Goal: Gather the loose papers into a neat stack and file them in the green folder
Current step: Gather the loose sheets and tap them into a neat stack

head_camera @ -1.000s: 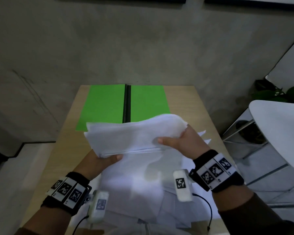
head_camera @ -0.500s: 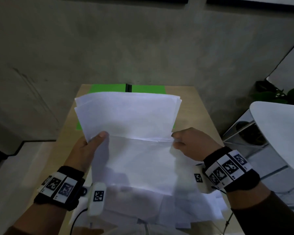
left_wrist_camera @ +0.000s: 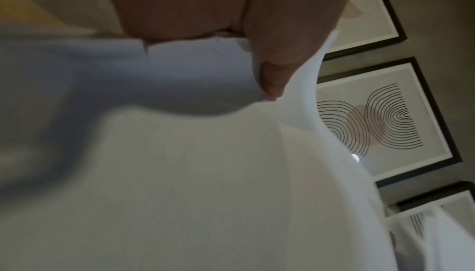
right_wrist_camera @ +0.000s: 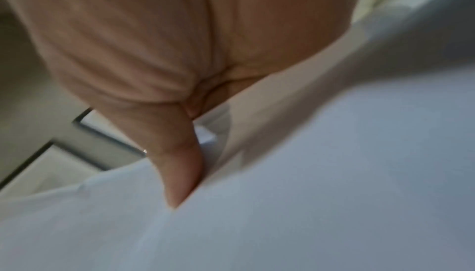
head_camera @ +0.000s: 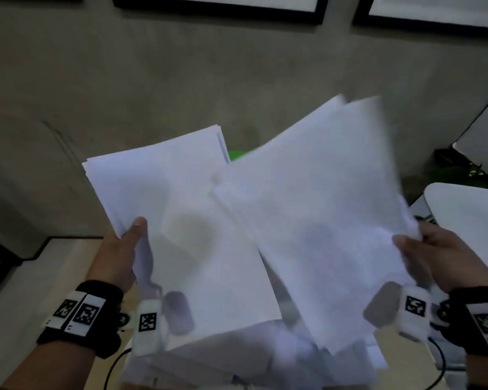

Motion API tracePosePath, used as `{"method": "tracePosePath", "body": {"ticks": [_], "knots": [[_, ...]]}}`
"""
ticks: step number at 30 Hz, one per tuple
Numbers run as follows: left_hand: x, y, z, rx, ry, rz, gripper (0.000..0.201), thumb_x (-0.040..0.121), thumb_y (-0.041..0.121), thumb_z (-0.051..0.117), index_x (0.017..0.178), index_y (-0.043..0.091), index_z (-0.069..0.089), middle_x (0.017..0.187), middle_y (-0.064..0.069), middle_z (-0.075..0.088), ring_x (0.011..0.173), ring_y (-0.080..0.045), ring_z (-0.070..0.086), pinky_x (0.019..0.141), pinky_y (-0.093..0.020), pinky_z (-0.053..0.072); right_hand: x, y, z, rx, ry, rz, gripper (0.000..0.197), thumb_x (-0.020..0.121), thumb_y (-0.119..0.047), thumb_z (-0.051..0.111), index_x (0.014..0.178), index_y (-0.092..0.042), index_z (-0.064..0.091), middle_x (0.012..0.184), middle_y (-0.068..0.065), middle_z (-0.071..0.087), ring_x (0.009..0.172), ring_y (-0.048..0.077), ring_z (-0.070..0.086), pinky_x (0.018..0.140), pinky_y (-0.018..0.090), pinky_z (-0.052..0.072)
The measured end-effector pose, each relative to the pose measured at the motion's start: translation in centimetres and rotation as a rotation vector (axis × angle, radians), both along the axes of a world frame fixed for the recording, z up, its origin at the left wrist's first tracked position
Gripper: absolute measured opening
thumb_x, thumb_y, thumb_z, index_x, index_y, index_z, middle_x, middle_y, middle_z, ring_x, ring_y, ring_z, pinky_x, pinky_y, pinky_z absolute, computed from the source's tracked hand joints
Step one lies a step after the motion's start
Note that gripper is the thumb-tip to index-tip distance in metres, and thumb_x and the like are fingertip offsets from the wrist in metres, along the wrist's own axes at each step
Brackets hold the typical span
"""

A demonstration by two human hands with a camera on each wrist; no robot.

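left hand: thumb and fingers pinch left sheaf of papers at its left edge | right hand: pinches right sheaf of papers, blurred, overlapping the left sheaf | green folder: sliver visible behind both sheaves | loose papers: on counter below

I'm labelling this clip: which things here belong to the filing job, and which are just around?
Job: white paper sheaf in left hand; white paper sheaf in right hand; loose white papers below; green folder.
Around: black-framed line-art prints; green plant; white round table.
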State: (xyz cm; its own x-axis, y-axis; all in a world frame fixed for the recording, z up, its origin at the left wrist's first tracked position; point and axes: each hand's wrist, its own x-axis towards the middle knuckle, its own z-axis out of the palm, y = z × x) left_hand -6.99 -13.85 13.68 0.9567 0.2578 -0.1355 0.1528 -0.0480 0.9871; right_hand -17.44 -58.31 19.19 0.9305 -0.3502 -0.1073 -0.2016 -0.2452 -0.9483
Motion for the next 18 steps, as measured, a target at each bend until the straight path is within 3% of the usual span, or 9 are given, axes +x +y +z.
{"method": "tracePosePath", "body": {"ticks": [2,4,6,8,10,13,14,16,18], "knots": [[0.0,-0.2,-0.6,0.015,0.058,-0.003,0.037,0.093,0.034,0.051,0.116,0.005,0.056,0.109,-0.007,0.054,0.1,-0.02,0.049,0.085,-0.03,0.034,-0.6,-0.2,-0.4,0.175,-0.114,-0.094,0.05,0.058,-0.042,0.075,0.099,-0.014,0.07,0.078,-0.005,0.076,0.068,0.013,0.071,0.059,0.032,0.059],[-0.1,-0.7,-1.0,0.027,0.11,-0.032,0.034,0.091,0.037,0.054,0.107,0.006,0.056,0.107,-0.011,0.057,0.099,-0.023,0.052,0.084,-0.032,0.035,-0.3,0.7,-0.6,0.328,-0.198,-0.094,0.043,0.068,-0.03,0.068,0.109,-0.016,0.067,0.091,-0.008,0.077,0.084,0.014,0.073,0.072,0.034,0.06],[-0.2,-1.5,-1.0,0.049,0.118,-0.07,0.032,0.091,0.036,0.054,0.102,0.006,0.058,0.097,-0.012,0.059,0.093,-0.025,0.053,0.077,-0.032,0.037,0.6,2.6,-0.8,0.418,-0.239,-0.055,0.037,0.069,-0.023,0.066,0.106,-0.022,0.068,0.099,-0.007,0.075,0.096,0.016,0.07,0.081,0.038,0.057],[-0.3,-2.7,-0.7,0.115,0.134,-0.089,0.029,0.092,0.036,0.052,0.086,0.008,0.059,0.078,-0.006,0.059,0.077,-0.025,0.054,0.06,-0.031,0.037,1.7,4.6,-1.8,0.524,-0.253,0.001,0.038,0.065,-0.017,0.067,0.103,-0.021,0.067,0.096,-0.003,0.076,0.091,0.016,0.071,0.075,0.033,0.059],[-0.4,-3.6,-0.4,0.196,0.151,-0.122,0.033,0.092,0.04,0.05,0.075,0.013,0.059,0.069,0.0,0.058,0.066,-0.021,0.055,0.054,-0.026,0.037,2.7,7.1,-3.1,0.56,-0.214,0.036,0.034,0.078,-0.007,0.059,0.11,-0.017,0.063,0.099,0.0,0.076,0.091,0.019,0.071,0.073,0.03,0.059],[0.0,-3.7,-1.3,0.076,0.123,-0.212,0.031,0.092,0.037,0.052,0.095,0.01,0.066,0.084,-0.002,0.069,0.078,-0.022,0.065,0.065,-0.028,0.046,3.6,9.8,-5.4,0.514,-0.084,0.07,0.062,0.06,-0.032,0.08,0.118,-0.017,0.061,0.114,0.007,0.071,0.105,0.028,0.067,0.087,0.04,0.053],[0.1,-3.7,-1.6,-0.017,0.12,-0.228,0.028,0.092,0.034,0.054,0.101,0.011,0.066,0.091,-0.003,0.073,0.086,-0.024,0.068,0.073,-0.03,0.049,3.8,10.4,-6.0,0.527,-0.036,0.068,0.066,0.059,-0.031,0.081,0.119,-0.015,0.06,0.116,0.009,0.07,0.107,0.031,0.065,0.089,0.043,0.052],[0.1,-4.0,-1.6,-0.187,0.14,-0.25,0.022,0.092,0.028,0.054,0.103,0.013,0.066,0.098,-0.004,0.075,0.092,-0.025,0.07,0.081,-0.034,0.052,4.1,11.1,-7.0,0.523,0.049,0.083,0.045,0.076,-0.007,0.068,0.121,-0.009,0.059,0.112,0.01,0.071,0.108,0.034,0.064,0.086,0.04,0.054],[-0.3,-4.5,-1.1,-0.285,0.139,-0.287,0.021,0.096,0.016,0.046,0.095,0.008,0.065,0.084,-0.002,0.077,0.075,-0.017,0.072,0.068,-0.028,0.057,4.2,11.5,-7.4,0.429,0.127,0.119,0.04,0.083,0.007,0.055,0.118,-0.009,0.06,0.111,0.009,0.072,0.108,0.032,0.065,0.084,0.035,0.054]]}}
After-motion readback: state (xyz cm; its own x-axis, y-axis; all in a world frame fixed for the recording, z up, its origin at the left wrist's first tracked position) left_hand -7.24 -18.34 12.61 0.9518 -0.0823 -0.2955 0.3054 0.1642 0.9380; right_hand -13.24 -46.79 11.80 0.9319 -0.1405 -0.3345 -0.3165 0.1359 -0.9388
